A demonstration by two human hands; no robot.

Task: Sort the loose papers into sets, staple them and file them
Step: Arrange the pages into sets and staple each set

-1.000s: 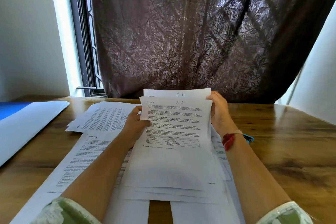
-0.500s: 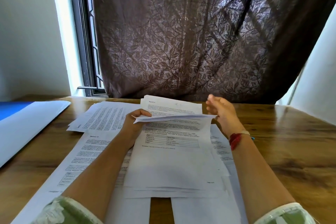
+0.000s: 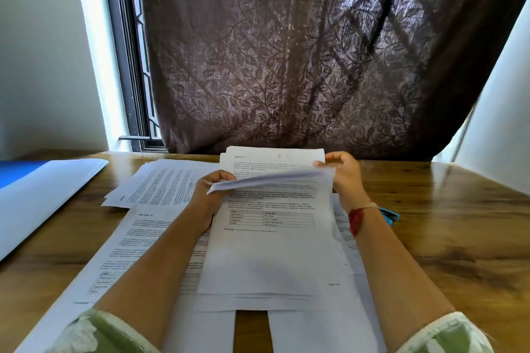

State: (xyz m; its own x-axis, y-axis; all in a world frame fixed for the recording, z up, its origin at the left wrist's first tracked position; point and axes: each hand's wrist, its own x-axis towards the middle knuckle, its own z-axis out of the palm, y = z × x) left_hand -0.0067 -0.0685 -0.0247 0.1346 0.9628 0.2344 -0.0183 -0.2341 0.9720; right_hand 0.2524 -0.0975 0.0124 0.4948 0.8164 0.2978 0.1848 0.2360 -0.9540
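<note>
1. Right hand (image 3: 344, 178) is back on the top sheet (image 3: 272, 180). Half a second ago it hung open, clear of the paper. The sheet's right edge now rides higher than its left.
2. Left hand (image 3: 210, 189): fingers curled, thumb and forefinger pinching the sheet's left edge, much as before.
3. Right hand: fingers curled in narrow, thumb tip on the sheet's far right corner, holding it there. A red thread (image 3: 357, 218) is tied round that wrist.
4. Top sheet is lifted between both hands, nearly edge-on and blurred, so its print cannot be read.
5. Stack (image 3: 272, 261) lies flat on the table (image 3: 459, 238) between the forearms, directly under the lifted sheet. The exposed page is headed "Section 4", with text blocks, a small grid and a handwritten mark at the top that is too faint to read.
6. More loose papers: a rear pile (image 3: 166, 180) fanned out beyond the left hand, and a long sheet (image 3: 129, 249) running under the left forearm. Further white sheets lie under the stack at the near edge.
7. Stapler (image 3: 390, 216) is blue and sits on the table just beyond the right wrist. It is mostly hidden, with only one end showing.
8. Folder (image 3: 43, 195), white with blue inside, lies at the far left, well apart from the stack.
9. Dark leaf-patterned curtain (image 3: 286, 66) hangs behind the table, with a window (image 3: 126, 66) strip uncovered at its left.
</note>
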